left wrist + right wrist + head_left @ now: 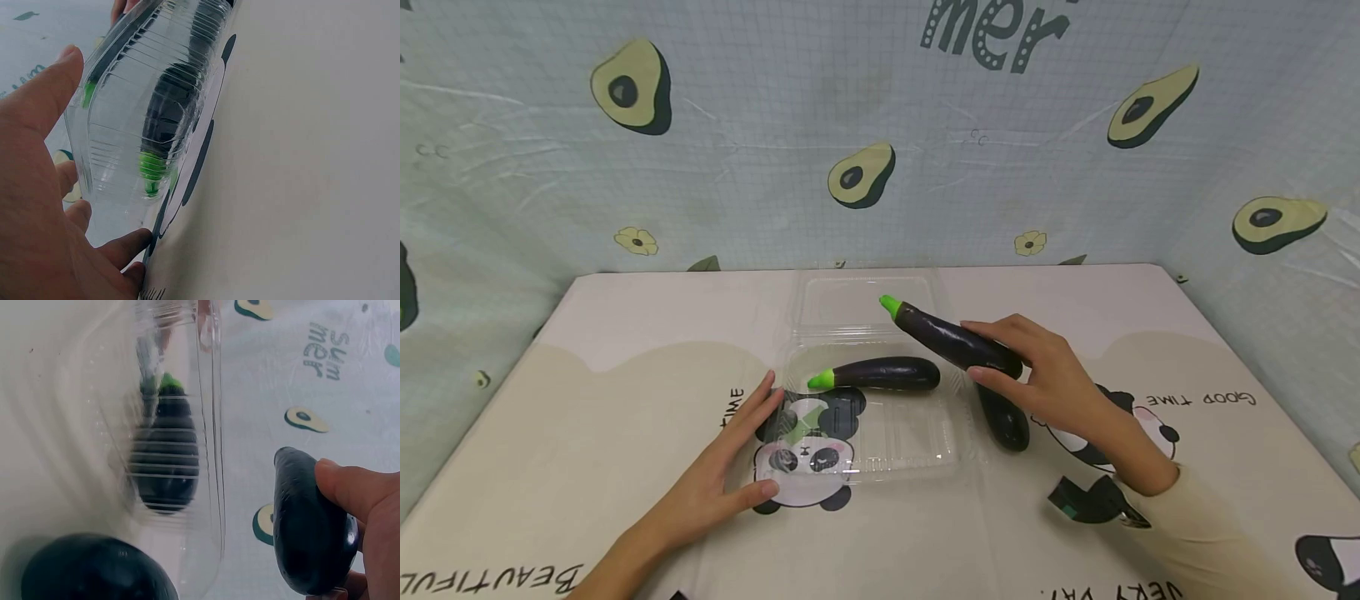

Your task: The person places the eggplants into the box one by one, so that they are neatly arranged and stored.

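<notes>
A clear plastic clamshell container [910, 437] lies opened on the table, its lid [838, 302] folded back behind it. Inside the base lies one dark eggplant [887, 373] with a bright green stem end, pointing left. My right hand [1052, 375] grips a second eggplant [955, 337] by its thick end, between thumb and fingers, above the container's right rear part. That eggplant's green tip points up and left. Under the right hand, a third eggplant [1006, 423] lies beside the container's right side, its upper end hidden. My left hand [718, 475], fingers spread, touches the container's left side.
A pale printed cloth [625, 433] with pandas and lettering covers the table. Near the right forearm is a small black object [1093, 500], perhaps the wrist camera mount. A hanging sheet with avocado prints [760, 192] stands behind and at both sides.
</notes>
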Tool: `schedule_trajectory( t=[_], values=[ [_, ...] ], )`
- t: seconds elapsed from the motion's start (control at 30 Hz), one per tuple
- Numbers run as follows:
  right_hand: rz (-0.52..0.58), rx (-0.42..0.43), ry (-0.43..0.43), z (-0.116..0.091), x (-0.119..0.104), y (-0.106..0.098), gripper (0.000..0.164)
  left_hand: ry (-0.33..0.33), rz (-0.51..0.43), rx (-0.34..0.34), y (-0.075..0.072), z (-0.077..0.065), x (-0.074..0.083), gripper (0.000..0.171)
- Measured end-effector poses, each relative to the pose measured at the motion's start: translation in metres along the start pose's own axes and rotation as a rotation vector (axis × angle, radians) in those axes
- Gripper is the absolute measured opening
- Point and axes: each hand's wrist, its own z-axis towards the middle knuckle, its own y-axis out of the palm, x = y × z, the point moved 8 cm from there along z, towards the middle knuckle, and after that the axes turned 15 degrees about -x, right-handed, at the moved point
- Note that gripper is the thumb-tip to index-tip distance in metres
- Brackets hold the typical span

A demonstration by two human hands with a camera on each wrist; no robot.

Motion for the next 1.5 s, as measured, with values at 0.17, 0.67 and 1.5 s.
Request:
schedule_trajectory(
  t=[0.17, 0.67, 1.5],
  values=[
    [-0.005, -0.022, -0.02, 0.007, -0.006, 0.008, 0.051, -0.01, 0.0, -0.006, 0.0, 0.0, -0.002, 0.088],
    [-0.007, -0.108, -0.094, 0.022, -0.025, 0.035, 0.051, -0.002, -0.002, -0.003, 0.0, -0.001, 0.0, 0.088],
    [-0.154, -0.298, -0.076, 0.037, -0.034, 0.07, 0.044, -0.009, 0.003, -0.006, 0.001, 0.0, -0.001, 0.088]
  ],
)
